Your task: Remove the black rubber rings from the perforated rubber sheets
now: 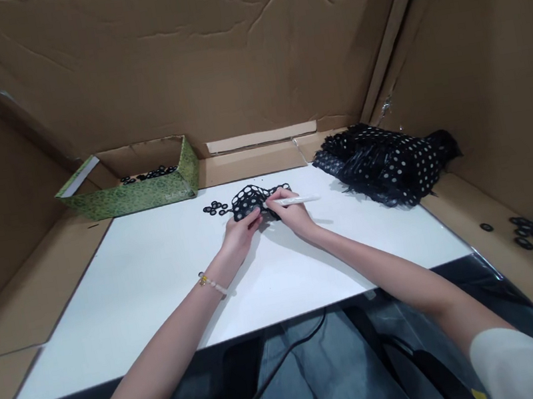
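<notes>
A black sheet full of round holes (246, 197) is bent up off the white tabletop between my two hands. My left hand (240, 230) pinches its near edge between thumb and fingers. In my right hand (293, 214) is a slim white pen-like tool (299, 199), gripped like a pen, its tip at the sheet beside my left thumb. Just left of the sheet lie several small black rings (214, 206), one close to its edge. Part of the sheet is hidden behind my right fingers.
At the back left stands a green-sided open box (144, 196) with black rings inside. A heap of black holed sheets (387, 163) covers the right side of the table (134, 294). More black rings (524, 231) lie on cardboard at far right. Cardboard walls (223, 51) enclose the table.
</notes>
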The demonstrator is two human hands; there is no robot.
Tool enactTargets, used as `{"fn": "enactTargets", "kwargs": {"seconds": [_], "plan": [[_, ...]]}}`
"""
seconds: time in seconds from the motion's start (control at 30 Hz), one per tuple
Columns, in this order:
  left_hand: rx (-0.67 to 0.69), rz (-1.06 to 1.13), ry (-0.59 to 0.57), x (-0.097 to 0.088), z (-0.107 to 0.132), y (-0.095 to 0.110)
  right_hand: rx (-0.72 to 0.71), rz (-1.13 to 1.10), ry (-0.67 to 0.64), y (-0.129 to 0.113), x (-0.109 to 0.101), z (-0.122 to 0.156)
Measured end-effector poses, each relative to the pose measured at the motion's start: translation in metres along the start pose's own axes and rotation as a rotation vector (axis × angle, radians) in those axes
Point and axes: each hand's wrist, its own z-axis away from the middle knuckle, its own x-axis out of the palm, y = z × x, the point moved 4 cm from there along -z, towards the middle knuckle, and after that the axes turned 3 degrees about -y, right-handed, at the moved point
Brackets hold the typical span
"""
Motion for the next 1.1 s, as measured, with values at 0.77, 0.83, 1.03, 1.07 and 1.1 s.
{"fn": "enactTargets", "kwargs": {"seconds": [0.77, 0.83, 1.03, 1.07, 1.1], "plan": [[0.08, -0.119, -0.006, 0.0008, 0.0008, 0.0055, 0.065, -0.043, -0.023, 0.0001, -0.0036, -0.0037], [0.109, -0.132, -0.018, 0.0004, 0.0, 0.0058, 0.067, -0.027, -0.03, -0.0008, -0.0035, -0.0035], [0.177, -0.197, 0.002, -0.0046, -0.002, 0.0039, 0.087, 0.034, -0.053, 0.0021, -0.0023, -0.0021], [0.175, -0.209, 0.006, -0.0052, -0.0021, 0.0033, 0.083, 0.045, -0.051, 0.0028, -0.0019, -0.0017], [0.172, -0.221, 0.008, -0.0055, -0.002, 0.0029, 0.079, 0.055, -0.048, 0.0035, -0.0015, -0.0013]]}}
